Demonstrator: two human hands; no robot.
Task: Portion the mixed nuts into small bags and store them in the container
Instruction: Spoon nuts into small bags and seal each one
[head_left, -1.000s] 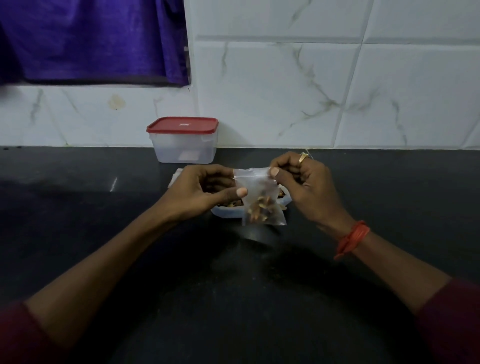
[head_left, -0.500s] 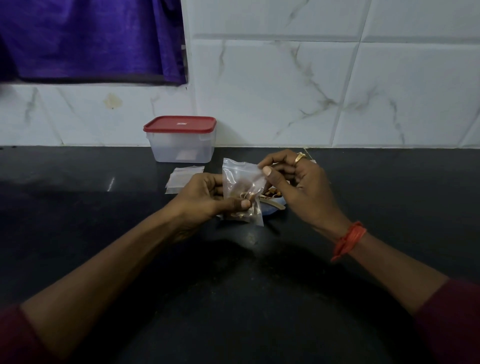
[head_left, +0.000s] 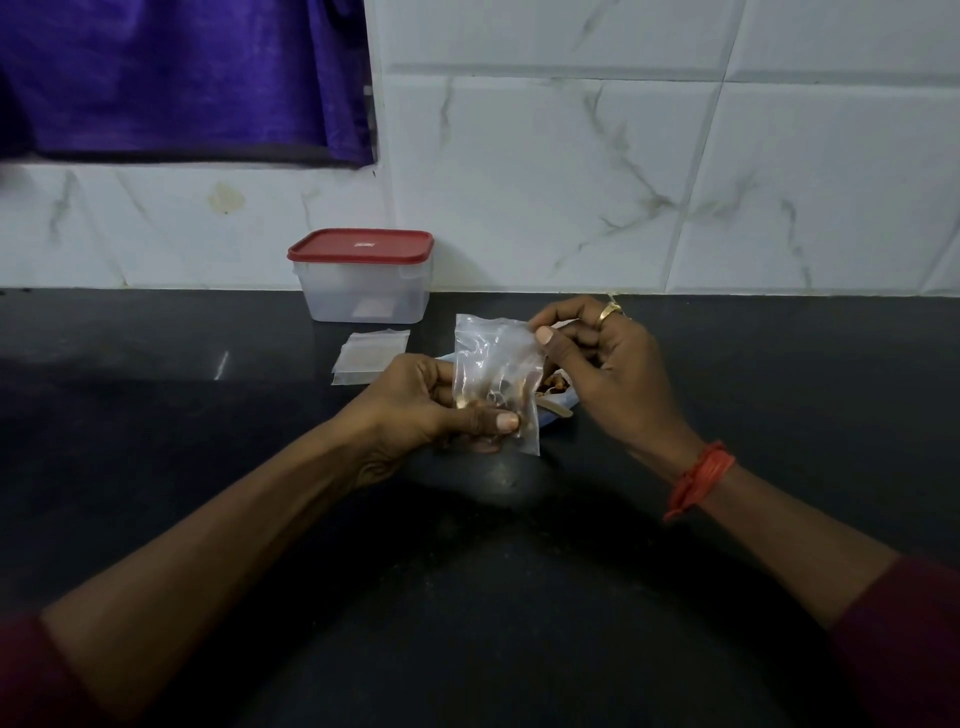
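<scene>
Both hands hold one small clear bag (head_left: 496, 382) upright above the dark counter (head_left: 519, 597): the left hand (head_left: 431, 408) is curled closed round its lower part, thumb pressed across the front where a small heap of mixed nuts (head_left: 498, 402) has settled, and the right hand (head_left: 597, 364) pinches the bag's upper right edge between thumb and forefinger, its other fingers folded in. The step in hand looks like finishing one portion — the bag is filled and its top is being dealt with, most likely pressed shut. The next move, as I judge it, calls for running the pinch along the whole top strip while the left hand keeps the nuts low, then freeing a hand to lift the red lid (head_left: 361, 245) off the container (head_left: 363, 299), which stands closed beyond the left hand against the tiled wall. A short stack of empty bags (head_left: 370, 357) lies flat between that container and the left hand, so more portions seem to remain. Whether the bag's top is already sealed cannot be told — the plastic is clear and the light is dim. The supply dish (head_left: 558, 410) sits just behind the bag and under the right hand, mostly hidden, with only a pale rim and a few nuts showing. The container's walls are frosted, and whether any filled bags are inside is unclear.
</scene>
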